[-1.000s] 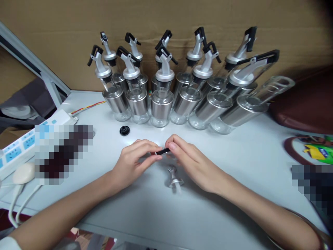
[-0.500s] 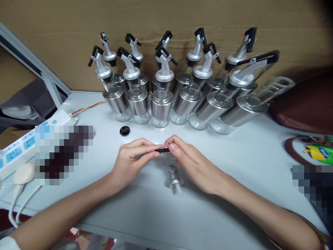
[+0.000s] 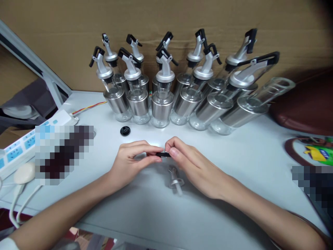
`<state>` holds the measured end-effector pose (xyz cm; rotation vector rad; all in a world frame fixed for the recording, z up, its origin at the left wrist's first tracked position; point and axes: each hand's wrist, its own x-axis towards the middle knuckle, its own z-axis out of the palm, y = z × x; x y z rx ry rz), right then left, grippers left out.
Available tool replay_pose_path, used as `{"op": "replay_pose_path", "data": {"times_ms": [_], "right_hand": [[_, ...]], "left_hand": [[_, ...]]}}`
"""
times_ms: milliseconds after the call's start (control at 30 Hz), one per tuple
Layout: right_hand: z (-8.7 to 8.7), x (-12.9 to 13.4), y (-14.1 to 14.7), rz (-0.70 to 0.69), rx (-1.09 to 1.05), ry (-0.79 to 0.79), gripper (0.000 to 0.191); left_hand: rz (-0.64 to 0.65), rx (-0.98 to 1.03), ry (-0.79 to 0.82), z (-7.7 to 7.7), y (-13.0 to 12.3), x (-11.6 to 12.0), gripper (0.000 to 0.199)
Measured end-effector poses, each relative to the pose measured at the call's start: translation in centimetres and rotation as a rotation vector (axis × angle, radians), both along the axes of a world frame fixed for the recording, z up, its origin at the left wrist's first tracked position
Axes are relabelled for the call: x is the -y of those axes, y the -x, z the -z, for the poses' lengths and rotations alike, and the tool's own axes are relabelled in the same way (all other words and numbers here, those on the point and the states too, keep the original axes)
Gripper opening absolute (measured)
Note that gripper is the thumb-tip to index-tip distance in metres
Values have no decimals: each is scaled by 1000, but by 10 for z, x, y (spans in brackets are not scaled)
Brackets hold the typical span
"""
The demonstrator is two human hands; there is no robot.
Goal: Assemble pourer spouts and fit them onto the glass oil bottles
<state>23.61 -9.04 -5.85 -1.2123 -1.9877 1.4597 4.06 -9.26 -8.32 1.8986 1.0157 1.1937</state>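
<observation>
Between my two hands is a small black lever [image 3: 163, 155], much like the black levers on the bottle spouts. My left hand [image 3: 135, 158] pinches its left end between thumb and fingers. My right hand [image 3: 191, 161] closes on the other end, with the thumb along the near side; the fingertips partly hide it. Just below lies a silver pourer spout [image 3: 176, 180] without a black lever, its pale tube pointing toward me. A round black stopper [image 3: 125, 131] rests on the table beyond my left hand.
Several glass-and-steel bottles [image 3: 162, 104] with pourers stand in two rows at the back; an open-necked bottle [image 3: 270, 92] is at the right end. A white power strip [image 3: 62, 119] and cables lie left. A brown leather-like object [image 3: 304, 104] and a green packet [image 3: 319, 154] sit right.
Both hands have moved slightly toward me with the black lever still between them. My left fingers and thumb are a little further apart behind the pinch. The spout and bottles stay put.
</observation>
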Motion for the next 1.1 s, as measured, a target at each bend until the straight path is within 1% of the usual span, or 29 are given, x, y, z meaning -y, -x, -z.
{"op": "replay_pose_path", "data": {"times_ms": [100, 233, 333, 533, 633, 967, 1033, 1100], "right_hand": [[0, 0, 1, -6, -12, 15, 35], [3, 2, 1, -33, -28, 45, 37], [4, 2, 1, -49, -33, 36, 37], [5, 1, 1, -60, -1, -78, 32], [4, 1, 1, -66, 6, -125, 28], [3, 3, 1, -70, -19, -123, 27], [3, 2, 2, -62, -42, -94, 28], [4, 2, 2, -56, -72, -28, 34]], "left_hand": [[7, 7, -17, 1, 0, 1, 6], [29, 21, -144, 5, -1, 2, 4], [56, 7, -214, 6, 0, 2, 4], [93, -9, -189, 7, 0, 1, 8], [104, -17, -206, 7, -1, 3, 9], [93, 2, -208, 10, 0, 4, 9], [90, 14, -207, 11, 0, 5, 9], [114, 25, -213, 12, -1, 6, 10]]}}
